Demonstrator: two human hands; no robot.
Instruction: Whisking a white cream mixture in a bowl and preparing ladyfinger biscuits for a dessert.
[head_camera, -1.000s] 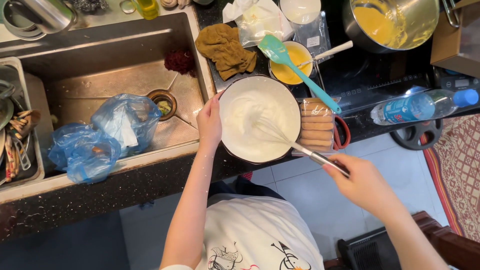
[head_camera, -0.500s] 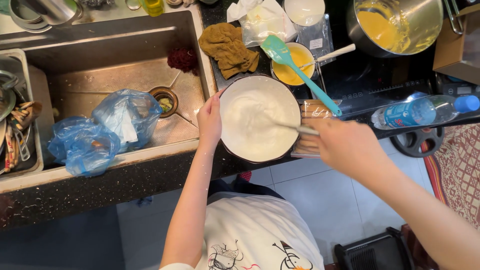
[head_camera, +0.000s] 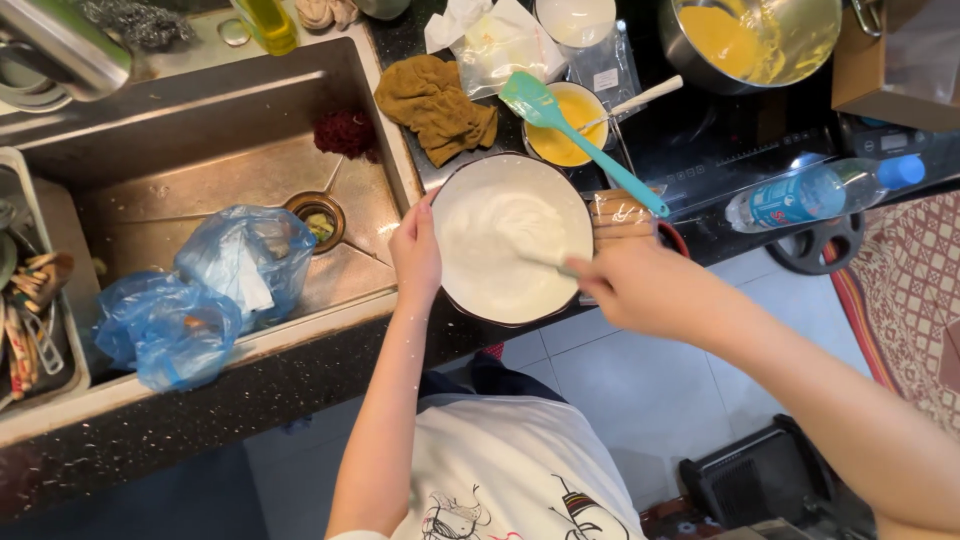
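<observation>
A round bowl (head_camera: 448, 195) full of white whipped cream stands at the counter's front edge, just right of the sink. My left hand (head_camera: 415, 255) presses against its left rim and steadies it. My right hand (head_camera: 640, 285) is closed on the handle of a whisk (head_camera: 540, 260) whose wires are sunk in the cream at the bowl's right side. A packet of brown biscuits (head_camera: 618, 214) lies against the bowl's right edge, partly behind my right hand.
A teal spatula (head_camera: 575, 135) rests across a small bowl of yellow batter (head_camera: 555, 140). Behind are a brown cloth (head_camera: 435, 105), a steel pot with yellow mix (head_camera: 750, 40) and a water bottle (head_camera: 810, 195). The steel sink (head_camera: 200, 160) at left holds blue plastic bags (head_camera: 200, 295).
My right hand has moved left and in toward the bowl, driving the whisk further into the cream. My left hand stays on the rim.
</observation>
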